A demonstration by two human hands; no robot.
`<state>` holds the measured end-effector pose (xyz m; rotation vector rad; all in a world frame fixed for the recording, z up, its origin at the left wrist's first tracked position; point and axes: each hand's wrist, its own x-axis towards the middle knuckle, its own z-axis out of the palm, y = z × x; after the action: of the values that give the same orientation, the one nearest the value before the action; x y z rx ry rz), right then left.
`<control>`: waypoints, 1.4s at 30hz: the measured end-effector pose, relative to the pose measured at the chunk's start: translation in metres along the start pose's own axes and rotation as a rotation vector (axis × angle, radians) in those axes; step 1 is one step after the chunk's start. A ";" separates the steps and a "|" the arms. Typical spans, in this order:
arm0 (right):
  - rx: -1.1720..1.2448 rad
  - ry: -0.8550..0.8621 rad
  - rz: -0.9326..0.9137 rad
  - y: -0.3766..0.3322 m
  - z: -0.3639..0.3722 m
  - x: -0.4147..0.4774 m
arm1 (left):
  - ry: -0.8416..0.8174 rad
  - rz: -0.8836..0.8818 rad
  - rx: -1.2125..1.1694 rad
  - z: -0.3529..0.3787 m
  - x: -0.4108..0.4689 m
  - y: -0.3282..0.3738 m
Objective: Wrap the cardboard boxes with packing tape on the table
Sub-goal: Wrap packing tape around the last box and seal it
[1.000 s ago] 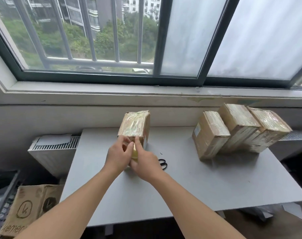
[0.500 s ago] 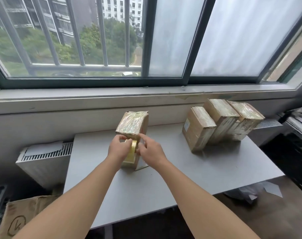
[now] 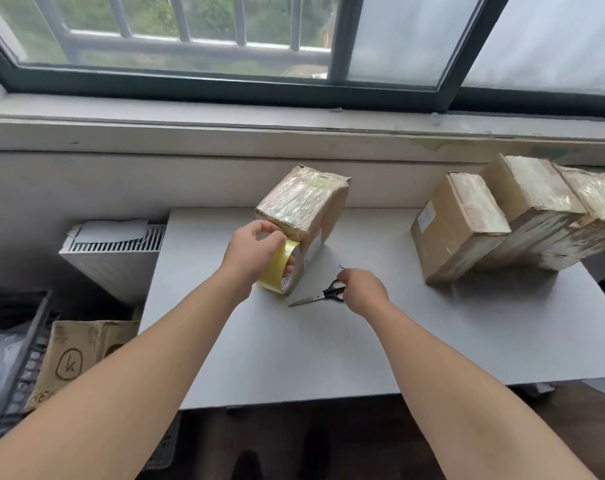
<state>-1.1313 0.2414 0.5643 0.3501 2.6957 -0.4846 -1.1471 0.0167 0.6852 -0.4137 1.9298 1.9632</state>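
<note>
Lower left, a floor carton (image 3: 86,355) bears a circled "k". At mid-frame the right hand (image 3: 365,291) curls over the scissors (image 3: 320,296) on the table (image 3: 294,358) (gripped or just touched, I cannot tell). The left hand (image 3: 252,252) grips the tape roll (image 3: 273,277), core print unreadable, against the standing box (image 3: 303,206). Best keep the tape taut and snip close. Three wrapped boxes (image 3: 526,195) lean upper right.

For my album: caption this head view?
Left hand holds the tape roll against a box while the right hand reaches for the scissors.
</note>
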 end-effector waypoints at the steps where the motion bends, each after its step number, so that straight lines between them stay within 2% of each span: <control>1: -0.047 -0.022 -0.027 0.005 0.005 0.007 | 0.022 0.005 -0.010 0.001 0.004 0.000; 9: -0.266 -0.085 -0.145 0.029 0.036 0.049 | 0.093 0.041 0.047 0.008 0.030 -0.001; 13: -0.375 -0.079 -0.115 0.034 0.038 0.048 | 0.068 0.067 0.068 0.013 0.034 -0.002; 18: -0.443 -0.170 -0.078 0.045 0.036 0.029 | 0.009 0.051 0.059 0.016 0.036 -0.001; 24: -0.233 -0.292 0.030 0.053 0.004 -0.008 | -0.120 -0.003 -0.025 0.016 0.029 0.002; 27: -0.020 -0.291 0.043 0.052 -0.027 -0.033 | -0.195 -0.027 -0.061 0.014 0.022 0.005; 30: 0.296 -0.295 0.064 0.053 -0.056 -0.061 | -0.256 -0.051 -0.053 0.008 0.016 0.005; 33: 0.503 -0.337 0.051 0.049 -0.082 -0.095 | -0.259 -0.034 0.004 0.002 0.011 0.008; 42: 0.538 -0.409 -0.045 0.005 -0.106 -0.124 | -0.281 -0.003 0.160 -0.018 0.011 0.011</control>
<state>-1.0521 0.2647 0.7056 0.2916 2.1496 -1.1613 -1.1627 -0.0007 0.6900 -0.0913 1.8829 1.7418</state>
